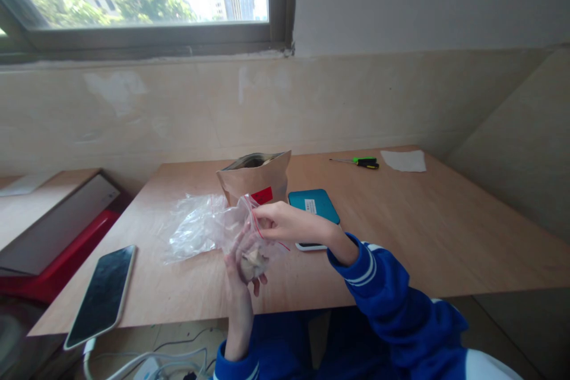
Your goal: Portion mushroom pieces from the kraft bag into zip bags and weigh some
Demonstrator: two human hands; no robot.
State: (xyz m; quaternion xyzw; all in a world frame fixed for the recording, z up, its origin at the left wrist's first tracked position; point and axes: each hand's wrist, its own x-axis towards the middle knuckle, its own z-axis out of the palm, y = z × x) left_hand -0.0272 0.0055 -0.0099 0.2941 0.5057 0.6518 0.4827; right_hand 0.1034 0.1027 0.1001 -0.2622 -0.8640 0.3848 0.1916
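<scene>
Plastic bag (196, 228): I see the right hand (289, 222) pinch its red edge, the left hand (238, 291) curl around a lump (253, 264) inside.

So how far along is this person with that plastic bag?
Done: a pale lump already sits inside the clear zip bag. In hand: the left hand cups it while the right hand pinches the red-edged top. Left: the seal's state can't be told, and the brown paper pouch stands open behind.
</scene>
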